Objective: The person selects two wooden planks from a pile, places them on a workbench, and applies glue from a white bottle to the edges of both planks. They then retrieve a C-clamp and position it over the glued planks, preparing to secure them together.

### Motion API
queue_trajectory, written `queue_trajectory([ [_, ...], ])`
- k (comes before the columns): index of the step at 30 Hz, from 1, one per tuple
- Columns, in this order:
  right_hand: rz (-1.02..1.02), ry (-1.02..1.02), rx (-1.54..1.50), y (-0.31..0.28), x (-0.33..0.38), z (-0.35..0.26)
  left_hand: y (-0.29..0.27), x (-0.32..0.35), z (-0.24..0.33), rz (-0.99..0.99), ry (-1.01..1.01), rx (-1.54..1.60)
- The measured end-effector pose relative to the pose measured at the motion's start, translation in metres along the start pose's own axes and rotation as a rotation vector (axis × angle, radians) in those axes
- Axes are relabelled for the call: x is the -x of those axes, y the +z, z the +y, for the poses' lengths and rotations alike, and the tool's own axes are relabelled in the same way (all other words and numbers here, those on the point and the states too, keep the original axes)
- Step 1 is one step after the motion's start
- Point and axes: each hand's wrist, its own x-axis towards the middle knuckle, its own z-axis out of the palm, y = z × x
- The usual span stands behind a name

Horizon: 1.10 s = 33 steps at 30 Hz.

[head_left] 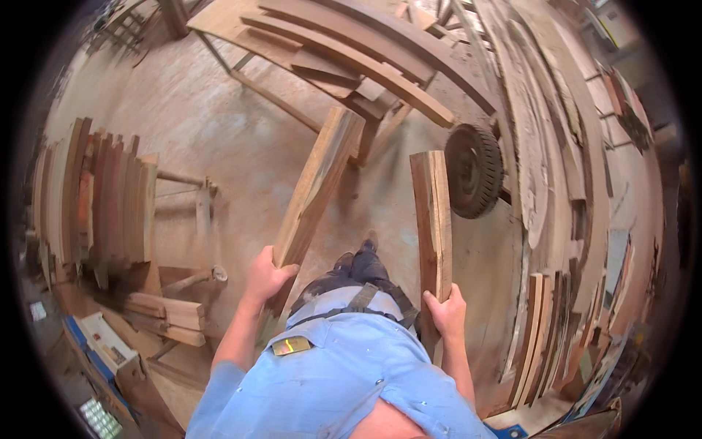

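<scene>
Our blue shirt (314,384) sits nearest, at six o'clock. We have our left grip (269,276) wrapped around a wooden board (314,194) angled toward one o'clock, our right grip (447,311) around a pale-edged board (433,212) pointing toward twelve, a tyred wheel (474,172) beyond at two.

2 boards (318,190) before torso (329,373), wheel (474,172) right of them, planks (110,197) left
</scene>
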Motion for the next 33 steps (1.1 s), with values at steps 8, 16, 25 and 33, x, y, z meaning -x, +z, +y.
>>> queue_trajectory([
  [8,-0.153,-0.169,0.024,0.016,-0.09,-0.065,-0.028,-0.025,0.026,0.405,-0.201,-0.217],
  [16,-0.295,-0.296,0.072,0.067,-0.172,-0.179,-0.064,-0.082,-0.029,0.764,-0.206,-0.219],
  [25,-0.405,-0.358,0.186,0.179,-0.237,-0.357,-0.187,-0.193,-0.091,0.342,-0.289,0.52],
  [33,-0.493,-0.375,0.137,0.259,-0.295,-0.497,-0.284,-0.326,-0.125,0.338,-0.23,1.05],
])
